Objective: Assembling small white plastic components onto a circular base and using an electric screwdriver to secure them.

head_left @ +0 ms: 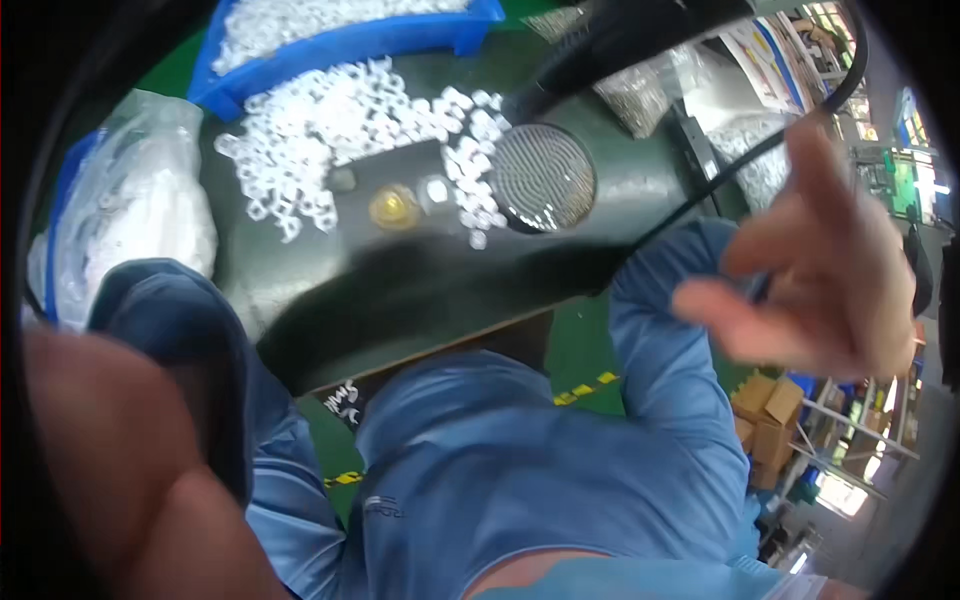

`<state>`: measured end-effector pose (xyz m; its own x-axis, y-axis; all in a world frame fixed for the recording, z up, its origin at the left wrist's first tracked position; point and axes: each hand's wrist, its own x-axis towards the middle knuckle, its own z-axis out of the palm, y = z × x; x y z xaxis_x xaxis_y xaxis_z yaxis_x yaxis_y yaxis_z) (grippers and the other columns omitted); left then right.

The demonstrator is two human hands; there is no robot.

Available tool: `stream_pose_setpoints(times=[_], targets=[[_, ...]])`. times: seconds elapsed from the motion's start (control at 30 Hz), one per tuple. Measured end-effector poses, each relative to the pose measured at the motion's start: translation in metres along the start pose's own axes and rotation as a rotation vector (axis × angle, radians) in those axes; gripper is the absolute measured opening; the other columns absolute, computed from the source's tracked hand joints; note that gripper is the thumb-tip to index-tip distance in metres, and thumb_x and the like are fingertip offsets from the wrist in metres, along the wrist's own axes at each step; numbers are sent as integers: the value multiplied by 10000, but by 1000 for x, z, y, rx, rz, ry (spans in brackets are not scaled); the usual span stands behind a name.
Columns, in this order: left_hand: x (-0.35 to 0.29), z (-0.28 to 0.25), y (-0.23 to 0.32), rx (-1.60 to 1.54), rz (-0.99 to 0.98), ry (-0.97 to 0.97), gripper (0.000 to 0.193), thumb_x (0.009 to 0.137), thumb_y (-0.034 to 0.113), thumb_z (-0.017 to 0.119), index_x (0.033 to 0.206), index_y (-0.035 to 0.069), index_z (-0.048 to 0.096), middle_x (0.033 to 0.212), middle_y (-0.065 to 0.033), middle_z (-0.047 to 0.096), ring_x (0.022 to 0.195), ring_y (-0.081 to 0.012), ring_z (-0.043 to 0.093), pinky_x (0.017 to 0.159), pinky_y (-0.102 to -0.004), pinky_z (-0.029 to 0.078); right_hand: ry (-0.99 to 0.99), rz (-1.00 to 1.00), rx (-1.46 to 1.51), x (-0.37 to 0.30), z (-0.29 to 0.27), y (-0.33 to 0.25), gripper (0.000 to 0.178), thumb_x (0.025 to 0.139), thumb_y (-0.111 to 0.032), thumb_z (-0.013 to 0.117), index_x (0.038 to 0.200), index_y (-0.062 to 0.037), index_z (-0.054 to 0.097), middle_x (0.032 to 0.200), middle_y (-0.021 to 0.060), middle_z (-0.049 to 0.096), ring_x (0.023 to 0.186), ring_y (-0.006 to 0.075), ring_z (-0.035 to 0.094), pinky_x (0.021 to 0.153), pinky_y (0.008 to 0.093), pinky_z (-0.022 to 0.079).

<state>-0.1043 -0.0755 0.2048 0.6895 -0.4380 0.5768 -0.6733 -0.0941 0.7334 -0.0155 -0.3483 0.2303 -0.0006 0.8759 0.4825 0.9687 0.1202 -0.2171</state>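
My right hand [815,275] is raised close to the camera at the right, blurred, its thumb and fingers apart and nothing visible between them. Big and smeared at the lower left, my left hand [110,450] is also held up near the camera; its fingers cannot be made out. Both are off the dark work table [400,275]. On the table lies a heap of small white plastic parts [340,115]. In front of it sit a yellow round piece [395,208] and a single white part [434,194]. A round dish [540,175] with a ridged pattern holds tiny pieces along its edge.
A blue bin [345,45] full of white parts stands at the back. At the left is a clear plastic bag [150,200] with white contents. Another bag [640,95] holds small pieces. A black cable [740,160] crosses the right side. Cardboard boxes [768,420] stand beyond.
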Motion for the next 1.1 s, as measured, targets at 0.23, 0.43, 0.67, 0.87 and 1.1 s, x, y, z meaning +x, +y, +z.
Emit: stream_pose_setpoints(times=[0.23, 0.43, 0.67, 0.87, 1.1], targets=[[-6, 6, -28, -184, 10, 32, 102, 716, 67, 733, 771, -13, 699, 574, -52, 565, 497, -211, 552, 443, -363, 420, -79, -66, 201, -35, -48, 75, 432, 858, -182, 773, 1155, 94, 625, 591, 19, 557, 449, 160, 446, 413, 305, 340], [-9, 7, -23, -187, 64, 134, 84, 713, 72, 730, 741, 1, 696, 557, -50, 565, 472, -205, 544, 420, -358, 404, 418, 33, 381, -77, -54, 123, 533, 943, -243, 612, 1283, 164, 556, 505, -35, 465, 434, 73, 383, 412, 234, 271], [-19, 26, -12, -209, 33, 231, 72, 711, 78, 728, 707, 16, 692, 537, -48, 565, 444, -197, 535, 393, -352, 386, 756, 54, 1425, -105, -11, 189, 573, 990, -553, 510, 1165, -45, 709, 542, -53, 368, 569, 94, 334, 534, 253, 291], [-29, 40, -25, -336, -20, 270, 72, 708, 83, 725, 677, 29, 689, 520, -45, 566, 419, -191, 527, 369, -347, 370, 1296, 776, 897, -123, 83, 238, 382, 1035, -449, 458, 1071, -129, 664, 835, -36, 629, 644, 99, 558, 585, 279, 438], [-74, 14, -28, 244, -413, -88, 62, 785, 19, 744, 828, 6, 701, 680, -104, 683, 539, -241, 654, 485, -333, 491, 695, 385, -199, -113, 121, 242, 118, 800, -74, 642, 869, -5, 708, 805, 214, 684, 732, 393, 652, 652, 459, 503]])
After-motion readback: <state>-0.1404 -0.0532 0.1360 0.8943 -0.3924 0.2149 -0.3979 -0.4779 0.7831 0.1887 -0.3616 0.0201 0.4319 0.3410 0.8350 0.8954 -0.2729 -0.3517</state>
